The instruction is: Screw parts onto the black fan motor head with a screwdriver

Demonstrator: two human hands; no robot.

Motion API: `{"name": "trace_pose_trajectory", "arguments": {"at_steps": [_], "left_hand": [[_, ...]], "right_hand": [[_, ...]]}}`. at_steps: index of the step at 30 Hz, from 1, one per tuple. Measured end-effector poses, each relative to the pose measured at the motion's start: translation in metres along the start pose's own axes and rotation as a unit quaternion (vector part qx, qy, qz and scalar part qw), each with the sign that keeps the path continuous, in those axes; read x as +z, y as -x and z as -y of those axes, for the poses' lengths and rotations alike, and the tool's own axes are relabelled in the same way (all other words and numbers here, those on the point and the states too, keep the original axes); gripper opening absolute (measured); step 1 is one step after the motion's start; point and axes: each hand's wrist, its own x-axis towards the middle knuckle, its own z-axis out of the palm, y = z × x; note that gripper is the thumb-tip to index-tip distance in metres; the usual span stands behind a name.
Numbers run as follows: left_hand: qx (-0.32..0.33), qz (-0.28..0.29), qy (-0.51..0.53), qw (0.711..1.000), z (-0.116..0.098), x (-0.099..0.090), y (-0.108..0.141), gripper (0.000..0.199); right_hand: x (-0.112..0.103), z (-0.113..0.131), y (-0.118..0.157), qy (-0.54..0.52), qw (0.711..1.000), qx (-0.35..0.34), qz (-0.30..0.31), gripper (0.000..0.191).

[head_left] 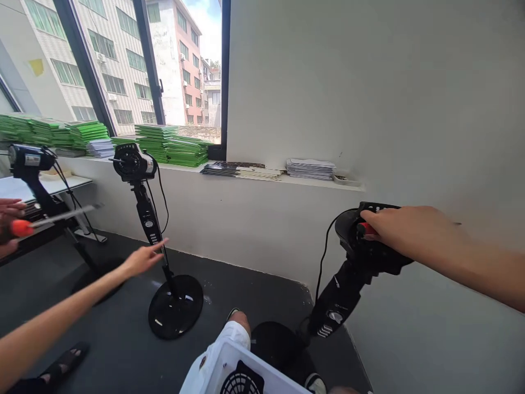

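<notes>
My right hand (394, 230) is closed over the black motor head of a pedestal fan (348, 241) at the right. A red piece (368, 230) shows under its fingers; what it belongs to is hidden. The fan has no grille or blades on, and its column (334, 312) looks tilted. My left hand (143, 260) is stretched out with the index finger pointing, holding nothing. Just behind it stands a second black pedestal fan (150, 221) with a bare motor head. On my lap rests a white plastic bin (223, 361) with a black grille-like part (241, 380) inside.
At the far left, another person's hands (8, 216) hold a screwdriver (61, 215) with a red and black handle. A third fan (30, 158) stands beyond them by a white table (77, 183). Green stacks (180, 150) and papers (310, 168) line the windowsill.
</notes>
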Motion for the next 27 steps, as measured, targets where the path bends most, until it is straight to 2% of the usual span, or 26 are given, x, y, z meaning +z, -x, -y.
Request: {"name": "trace_pose_trajectory", "arguments": {"at_steps": [2, 4, 6, 9, 12, 14, 17, 20, 23, 25, 27], "left_hand": [[0.07, 0.098, 0.024, 0.993, -0.038, 0.049, 0.006, 0.059], [0.143, 0.132, 0.02, 0.981, -0.068, 0.079, 0.016, 0.059], [0.216, 0.137, 0.027, 0.966, -0.091, 0.091, 0.025, 0.052], [0.327, 0.124, 0.075, 0.934, -0.121, 0.099, 0.034, 0.036], [0.419, 0.078, 0.135, 0.894, -0.16, 0.113, 0.038, 0.036], [0.471, 0.024, 0.171, 0.865, -0.194, 0.122, 0.038, 0.042], [0.516, -0.071, 0.22, 0.825, -0.252, 0.124, 0.031, 0.051], [0.484, -0.148, 0.292, 0.812, -0.312, 0.108, 0.011, 0.041], [0.445, -0.172, 0.372, 0.796, -0.366, 0.092, -0.022, 0.022], [0.438, -0.186, 0.392, 0.787, -0.395, 0.087, -0.045, 0.021], [0.437, -0.193, 0.38, 0.793, -0.418, 0.087, -0.064, 0.021]], "right_hand": [[-0.002, 0.002, 0.002, 0.009, 1.0, -0.003, 0.002, 0.025], [-0.006, 0.005, 0.005, 0.019, 1.0, -0.009, 0.003, 0.022], [-0.009, 0.007, 0.008, 0.028, 0.999, -0.015, 0.005, 0.02], [-0.01, 0.007, 0.011, 0.032, 0.999, -0.023, 0.003, 0.018], [-0.008, 0.006, 0.011, 0.029, 0.999, -0.025, -0.003, 0.018], [-0.006, 0.005, 0.01, 0.028, 0.999, -0.023, -0.005, 0.017], [-0.005, 0.003, 0.008, 0.024, 0.999, -0.023, -0.002, 0.017], [-0.005, 0.001, 0.007, 0.011, 1.0, -0.027, 0.002, 0.017], [-0.006, -0.001, 0.006, 0.0, 1.0, -0.027, 0.004, 0.017], [-0.007, 0.0, 0.005, -0.001, 1.0, -0.023, 0.007, 0.017], [-0.008, 0.001, 0.004, 0.001, 1.0, -0.018, 0.013, 0.017]]}}
